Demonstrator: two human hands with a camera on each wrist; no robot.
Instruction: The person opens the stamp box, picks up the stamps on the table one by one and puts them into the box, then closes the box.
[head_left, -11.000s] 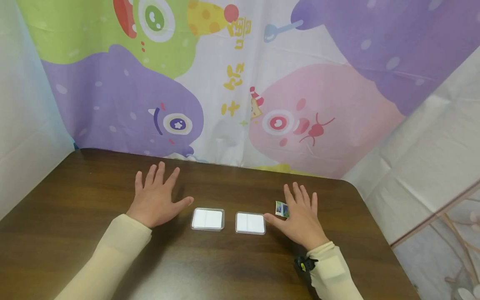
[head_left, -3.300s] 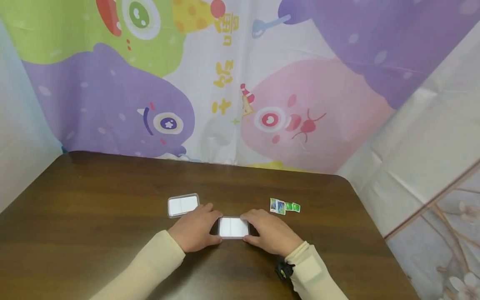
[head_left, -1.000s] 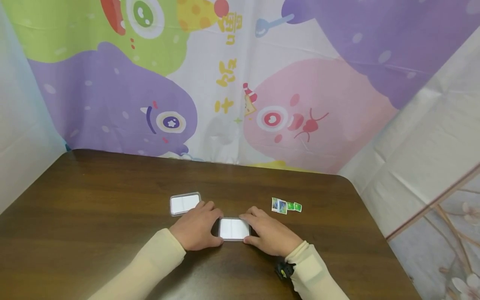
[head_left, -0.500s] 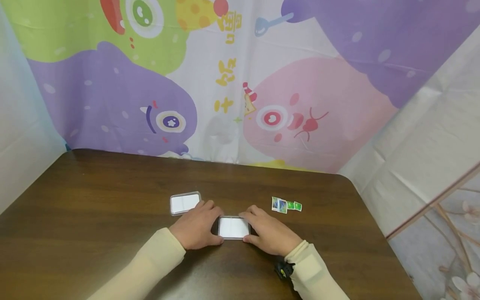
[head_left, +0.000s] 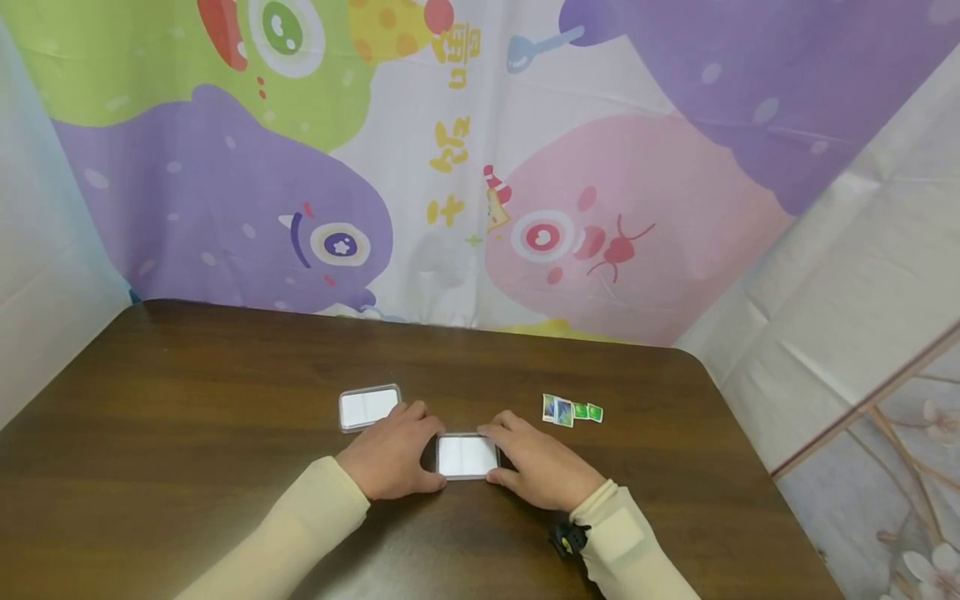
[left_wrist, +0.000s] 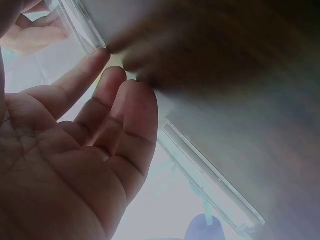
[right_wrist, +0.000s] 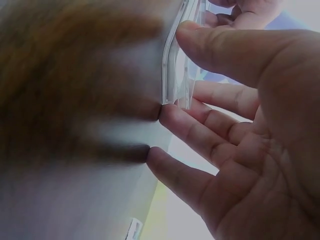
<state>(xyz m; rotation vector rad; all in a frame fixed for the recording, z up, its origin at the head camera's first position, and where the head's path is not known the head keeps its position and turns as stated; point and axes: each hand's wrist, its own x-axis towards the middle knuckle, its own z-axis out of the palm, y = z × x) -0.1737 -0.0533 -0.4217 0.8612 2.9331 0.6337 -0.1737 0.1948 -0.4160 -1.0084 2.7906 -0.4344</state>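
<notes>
A flat clear plastic case [head_left: 467, 457] with a white inside lies on the table between both hands. My left hand [head_left: 393, 453] holds its left end, thumb at the near corner and fingers at the far one. The right hand [head_left: 543, 463] holds the other end in the same way. Seen from the right wrist, the clear case [right_wrist: 175, 65] shows two thin layers at its edge, by the thumb and fingertips. A second, similar case [head_left: 366, 407] lies tilted just beyond the left hand, whose fingers hide its near right corner.
To the right, beyond the right hand, several small printed pieces of paper [head_left: 559, 411], some bluish and some green, lie in a row. The dark wooden table [head_left: 187, 400] ends at a cartoon-printed cloth [head_left: 442, 283]. A black band [head_left: 570, 540] circles the right wrist.
Earlier the hands were spread above the table with both cases side by side. The second case now lies farther left and back, and both hands hold the other. Over the last second, little moves.
</notes>
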